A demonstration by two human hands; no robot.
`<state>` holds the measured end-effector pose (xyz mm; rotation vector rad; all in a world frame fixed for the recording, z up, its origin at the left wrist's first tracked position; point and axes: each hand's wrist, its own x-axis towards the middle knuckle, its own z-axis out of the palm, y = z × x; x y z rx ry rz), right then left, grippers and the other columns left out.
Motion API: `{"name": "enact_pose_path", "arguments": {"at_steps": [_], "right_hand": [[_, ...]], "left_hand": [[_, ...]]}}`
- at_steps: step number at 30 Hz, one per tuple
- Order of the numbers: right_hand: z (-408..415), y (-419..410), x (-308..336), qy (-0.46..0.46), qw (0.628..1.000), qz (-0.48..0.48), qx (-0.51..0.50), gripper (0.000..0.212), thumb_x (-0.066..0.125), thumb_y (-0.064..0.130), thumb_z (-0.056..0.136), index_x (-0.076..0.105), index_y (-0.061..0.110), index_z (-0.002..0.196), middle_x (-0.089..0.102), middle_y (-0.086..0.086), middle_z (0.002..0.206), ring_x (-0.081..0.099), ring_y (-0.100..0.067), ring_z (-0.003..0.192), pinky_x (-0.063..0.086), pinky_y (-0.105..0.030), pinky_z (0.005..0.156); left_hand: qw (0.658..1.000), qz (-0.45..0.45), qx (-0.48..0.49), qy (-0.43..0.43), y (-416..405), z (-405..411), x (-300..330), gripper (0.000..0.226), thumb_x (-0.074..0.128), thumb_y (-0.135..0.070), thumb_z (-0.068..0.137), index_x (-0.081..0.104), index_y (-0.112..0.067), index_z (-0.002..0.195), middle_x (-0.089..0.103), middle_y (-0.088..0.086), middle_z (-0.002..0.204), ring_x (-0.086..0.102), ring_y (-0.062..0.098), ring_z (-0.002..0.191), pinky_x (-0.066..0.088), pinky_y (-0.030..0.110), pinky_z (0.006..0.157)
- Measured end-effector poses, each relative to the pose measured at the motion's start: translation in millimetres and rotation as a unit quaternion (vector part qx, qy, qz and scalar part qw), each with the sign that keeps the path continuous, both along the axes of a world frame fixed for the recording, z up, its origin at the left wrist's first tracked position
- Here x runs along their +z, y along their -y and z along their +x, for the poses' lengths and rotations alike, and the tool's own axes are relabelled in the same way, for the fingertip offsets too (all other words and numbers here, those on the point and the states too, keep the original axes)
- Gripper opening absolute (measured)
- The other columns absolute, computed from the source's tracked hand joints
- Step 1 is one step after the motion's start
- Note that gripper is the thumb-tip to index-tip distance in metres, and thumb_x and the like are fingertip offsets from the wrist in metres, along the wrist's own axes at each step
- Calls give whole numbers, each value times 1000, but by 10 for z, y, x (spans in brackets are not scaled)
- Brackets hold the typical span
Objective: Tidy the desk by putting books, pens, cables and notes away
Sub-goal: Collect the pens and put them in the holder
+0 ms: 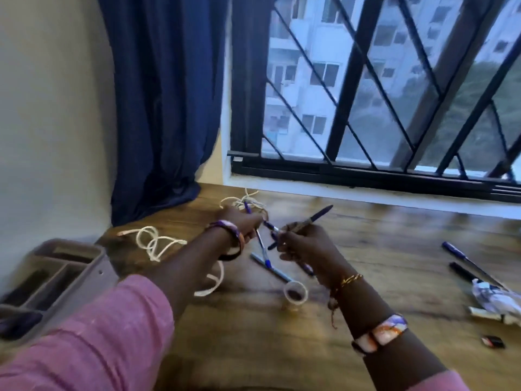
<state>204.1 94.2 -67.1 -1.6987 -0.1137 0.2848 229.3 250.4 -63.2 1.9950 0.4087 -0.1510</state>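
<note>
Over the middle of the wooden desk [380,249], my right hand [304,244] grips a bunch of blue pens [310,220]; one sticks up to the right and others point down toward me. My left hand [242,221] pinches another blue pen [269,224], its tip meeting the bunch. A clear blue pen [260,244] and a light blue stick [270,266] lie under my hands. White cables [155,244] coil on the desk at the left, and another white cable tangle [245,203] lies behind my left hand.
A grey compartment organiser [64,272] stands at the desk's left edge. A small clear tape roll [296,293] sits near me. Two more pens [462,258], crumpled paper [496,297] and a small dark object [493,341] lie at the right. Blue curtain and barred window stand behind.
</note>
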Motion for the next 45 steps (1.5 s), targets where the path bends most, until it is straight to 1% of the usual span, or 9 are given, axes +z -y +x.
{"name": "enact_pose_path", "arguments": {"at_steps": [8, 11, 16, 21, 27, 31, 36, 40, 45], "right_hand": [[-343, -1462, 438, 141, 988, -28, 57, 27, 60, -11, 75, 61, 14, 65, 59, -12, 66, 55, -26, 65, 49, -41, 68], [-460, -1971, 508, 128, 985, -35, 114, 24, 62, -8, 76, 62, 13, 64, 62, -11, 64, 56, -18, 54, 50, -28, 56], [-455, -2556, 573, 147, 971, -119, 143, 23, 62, -4, 75, 62, 15, 61, 65, -8, 66, 58, -12, 51, 49, -21, 47], [-493, -2775, 540, 183, 940, -230, 176, 6, 63, 5, 79, 68, 2, 82, 61, -3, 64, 54, 0, 42, 44, -12, 43], [-449, -2523, 596, 190, 936, -247, 167, 12, 71, 7, 76, 61, 14, 75, 59, 2, 67, 57, -9, 58, 50, -18, 55], [-322, -2109, 603, 173, 947, -237, 129, 19, 70, 3, 74, 58, 16, 67, 61, -6, 65, 62, -23, 58, 60, -40, 68], [-44, -1301, 556, 129, 961, -235, 73, 18, 68, -2, 75, 59, 11, 66, 66, -20, 77, 64, -29, 65, 58, -45, 71], [244, -514, 370, 87, 967, -239, 11, 25, 66, -6, 77, 56, 11, 62, 60, -17, 65, 59, -26, 54, 56, -41, 65], [560, 306, -71, 84, 947, -310, -9, 13, 69, 1, 77, 66, 1, 90, 66, -17, 83, 64, -22, 71, 56, -35, 72]], "left_hand": [[946, 260, 68, 184, -1602, -924, 976, 43, 57, -37, 65, 61, 6, 67, 61, 19, 65, 64, 38, 79, 40, 30, 57], [940, 284, 80, 169, -2086, -1140, 977, 41, 61, -29, 68, 69, 10, 77, 70, 24, 79, 68, 35, 78, 54, 35, 69], [939, 297, 83, 151, -2376, -1235, 767, 26, 62, -15, 79, 72, 8, 80, 72, 24, 85, 69, 34, 82, 54, 30, 73], [944, 289, 56, 148, -2375, -1243, 610, 26, 57, -15, 76, 71, 7, 80, 71, 24, 81, 69, 33, 80, 55, 38, 79], [939, 332, 18, 88, -2362, -1256, 805, 23, 61, -9, 77, 66, 4, 95, 70, 23, 92, 68, 34, 87, 57, 39, 79], [918, 365, -14, 152, -1935, -1161, 1034, 16, 61, -13, 78, 70, -2, 86, 71, 18, 89, 67, 31, 86, 55, 35, 80], [941, 278, -133, 141, -1055, -770, 1076, 16, 65, -21, 79, 72, -7, 76, 64, -2, 58, 51, -5, 36, 42, 10, 45], [957, 201, -204, 43, -276, -380, 718, 18, 63, -20, 84, 68, -4, 79, 58, -1, 58, 42, -3, 24, 32, 6, 31], [974, 73, -163, -138, 470, 113, -35, 29, 55, -19, 92, 44, -12, 66, 45, 6, 59, 46, 9, 32, 35, 13, 36]]}}
